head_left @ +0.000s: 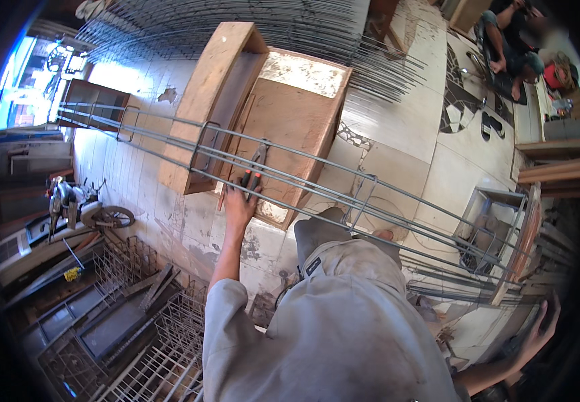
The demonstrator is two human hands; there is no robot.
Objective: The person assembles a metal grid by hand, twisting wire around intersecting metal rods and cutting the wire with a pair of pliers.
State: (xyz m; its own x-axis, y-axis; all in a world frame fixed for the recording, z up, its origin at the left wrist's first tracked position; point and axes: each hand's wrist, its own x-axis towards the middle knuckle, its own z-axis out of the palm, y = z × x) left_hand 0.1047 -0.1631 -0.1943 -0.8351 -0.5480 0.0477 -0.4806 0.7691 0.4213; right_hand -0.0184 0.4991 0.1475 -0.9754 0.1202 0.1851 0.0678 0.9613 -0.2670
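Observation:
A long rebar cage (pixel 273 161) of several steel bars with square stirrups (pixel 364 203) runs from the far left to the lower right. It passes over a wooden box (pixel 196 94) and an adjoining wooden panel (pixel 290 110). My left hand (pixel 240 204) is at the bars over the panel, its fingers round the handles of pliers (pixel 252 173) with black and orange grips. The pliers' jaws lie among the bars. Off to the right, beyond the cage's near end, my right hand (pixel 539 329) is empty with its fingers apart.
Bundles of thin rods (pixel 236 30) lie across the back. Wire racks (pixel 162 348) and a small motorcycle (pixel 79 204) stand at the left. A person (pixel 514 50) sits at the back right near slippers (pixel 490 126). Wooden boards (pixel 558 171) are stacked at the right.

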